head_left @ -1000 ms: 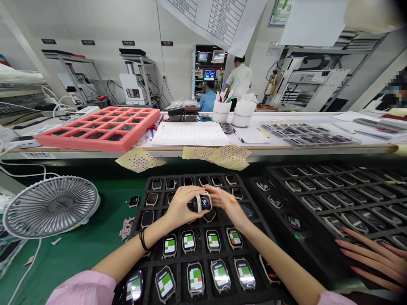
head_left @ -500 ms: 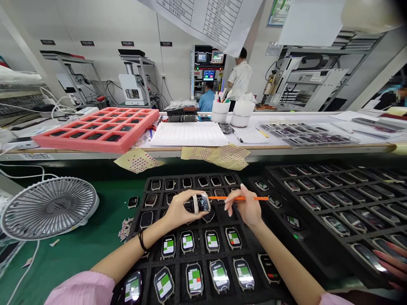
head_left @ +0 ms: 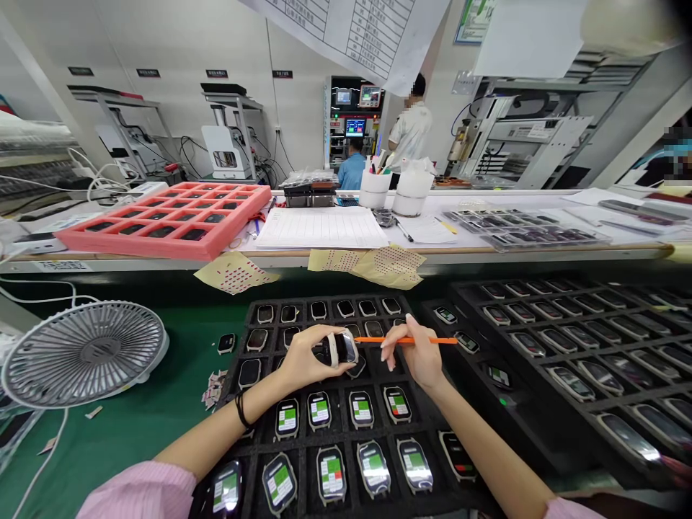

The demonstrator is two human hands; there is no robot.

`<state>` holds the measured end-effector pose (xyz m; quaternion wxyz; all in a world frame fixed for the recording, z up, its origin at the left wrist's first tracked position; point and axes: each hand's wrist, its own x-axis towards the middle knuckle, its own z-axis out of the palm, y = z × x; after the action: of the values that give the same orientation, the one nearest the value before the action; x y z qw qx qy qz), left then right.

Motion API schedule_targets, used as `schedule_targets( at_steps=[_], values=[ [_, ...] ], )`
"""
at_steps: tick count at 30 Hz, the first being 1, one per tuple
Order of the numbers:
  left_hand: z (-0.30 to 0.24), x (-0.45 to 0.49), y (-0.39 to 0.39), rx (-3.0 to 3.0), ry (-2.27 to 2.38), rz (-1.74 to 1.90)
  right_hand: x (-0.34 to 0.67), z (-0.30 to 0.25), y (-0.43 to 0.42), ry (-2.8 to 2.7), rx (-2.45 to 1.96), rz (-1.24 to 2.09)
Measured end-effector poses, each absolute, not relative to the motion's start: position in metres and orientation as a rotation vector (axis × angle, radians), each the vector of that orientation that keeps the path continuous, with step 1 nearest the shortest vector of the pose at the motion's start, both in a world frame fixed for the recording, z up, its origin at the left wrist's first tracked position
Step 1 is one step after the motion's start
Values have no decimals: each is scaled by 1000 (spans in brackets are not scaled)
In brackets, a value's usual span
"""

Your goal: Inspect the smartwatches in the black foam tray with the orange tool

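My left hand (head_left: pixel 308 360) is closed around a smartwatch body (head_left: pixel 343 349), holding it tilted above a black foam tray (head_left: pixel 246 339) full of watch bodies. My right hand (head_left: pixel 419 357) pinches a thin orange stick (head_left: pixel 411 339), held level, its left tip just beside the watch's screen. In the tray's near rows several watches (head_left: pixel 331 472) show green, white and red screens; those in the far rows (head_left: pixel 318 311) are dark.
A second black tray of watches (head_left: pixel 595 346) lies to the right. A white desk fan (head_left: pixel 86 351) lies on the green mat at left, one loose watch (head_left: pixel 225 343) beside it. On the shelf behind: a pink tray (head_left: pixel 167 220), papers, pen cups. Two people stand far back.
My right hand moved off the watch to the right and now holds the orange stick level at its screen. Another person's fingers at the lower right have withdrawn almost out of view.
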<state>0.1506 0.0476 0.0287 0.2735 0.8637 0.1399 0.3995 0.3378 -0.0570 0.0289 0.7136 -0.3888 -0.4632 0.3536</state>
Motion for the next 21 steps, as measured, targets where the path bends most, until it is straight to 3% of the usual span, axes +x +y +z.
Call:
schedule_targets(
  at_steps=[21],
  values=[
    [25, 155, 48, 2379, 383, 983, 320, 37, -59, -1184, -885, 821]
  ],
)
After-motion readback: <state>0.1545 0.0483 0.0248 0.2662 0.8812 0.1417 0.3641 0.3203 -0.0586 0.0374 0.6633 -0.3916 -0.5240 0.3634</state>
